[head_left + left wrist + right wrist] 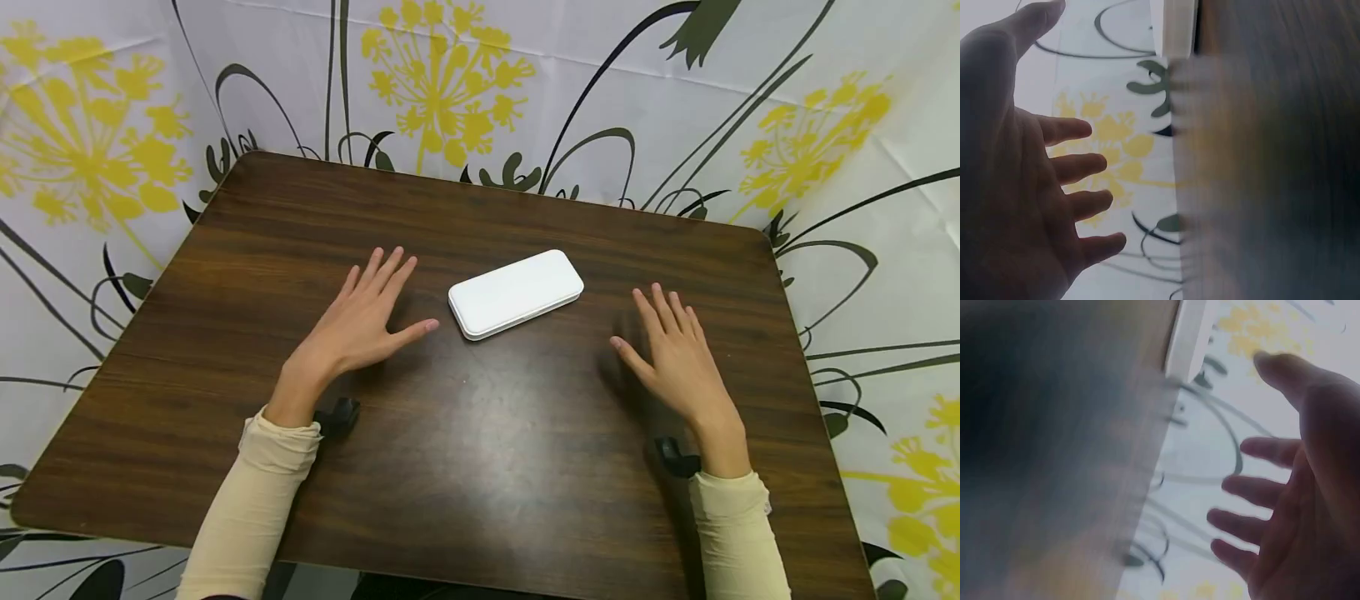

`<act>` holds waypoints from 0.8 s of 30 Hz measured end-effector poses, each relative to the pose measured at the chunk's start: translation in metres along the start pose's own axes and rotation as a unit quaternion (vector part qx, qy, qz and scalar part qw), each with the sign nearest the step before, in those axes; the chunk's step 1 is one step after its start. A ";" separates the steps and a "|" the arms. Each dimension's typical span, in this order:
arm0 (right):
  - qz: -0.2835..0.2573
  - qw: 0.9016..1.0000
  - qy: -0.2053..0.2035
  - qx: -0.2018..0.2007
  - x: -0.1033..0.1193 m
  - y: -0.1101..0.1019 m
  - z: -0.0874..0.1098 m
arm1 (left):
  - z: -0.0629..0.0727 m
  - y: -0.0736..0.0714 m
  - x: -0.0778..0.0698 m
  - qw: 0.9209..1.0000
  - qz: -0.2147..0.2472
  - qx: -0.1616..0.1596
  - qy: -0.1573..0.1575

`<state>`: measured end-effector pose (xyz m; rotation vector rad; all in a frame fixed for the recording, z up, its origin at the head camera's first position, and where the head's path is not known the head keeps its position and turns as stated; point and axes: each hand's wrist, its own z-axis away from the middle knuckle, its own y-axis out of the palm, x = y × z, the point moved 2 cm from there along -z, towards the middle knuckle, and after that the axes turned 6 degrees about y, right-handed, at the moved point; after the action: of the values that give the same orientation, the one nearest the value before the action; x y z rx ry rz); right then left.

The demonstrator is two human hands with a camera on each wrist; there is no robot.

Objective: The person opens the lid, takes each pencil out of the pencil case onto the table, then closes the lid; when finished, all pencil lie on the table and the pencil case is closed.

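Observation:
A white, flat case with rounded corners (516, 293) lies at a slant on the dark wooden table, and a seam runs along its front side. To its left is my left hand (352, 325), palm down with fingers spread, the thumb tip a short way from the case. My right hand (678, 358) hovers over the table on the other side, farther from the case, its thumb held out. Neither hand holds anything. In the left wrist view the case (1175, 28) shows at the top edge; the right wrist view catches its end (1191, 340) too.
The brown wood-grain table (480, 483) has rounded corners. Behind it and at both sides hangs a white cloth (285, 50) printed with yellow flowers and dark stems. A small black device (341, 415) sits at the left wrist, another black device (675, 457) at the right.

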<state>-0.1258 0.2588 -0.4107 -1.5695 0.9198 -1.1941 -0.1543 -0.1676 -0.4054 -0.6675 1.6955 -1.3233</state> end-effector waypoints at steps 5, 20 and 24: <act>-0.022 0.992 -0.125 0.015 0.026 0.006 -0.043 | -0.013 0.005 -0.006 0.999 0.025 0.019 0.006; 0.086 0.950 -0.217 0.208 0.064 0.024 -0.147 | -0.051 0.046 -0.031 0.998 -0.001 0.052 0.045; 0.130 0.937 -0.245 0.211 0.077 0.022 -0.159 | -0.057 0.045 -0.028 0.998 -0.008 0.039 0.051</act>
<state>-0.2617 0.1447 -0.3955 -1.2608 0.4812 -0.7009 -0.1864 -0.1035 -0.4364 -0.5795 1.7127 -1.4480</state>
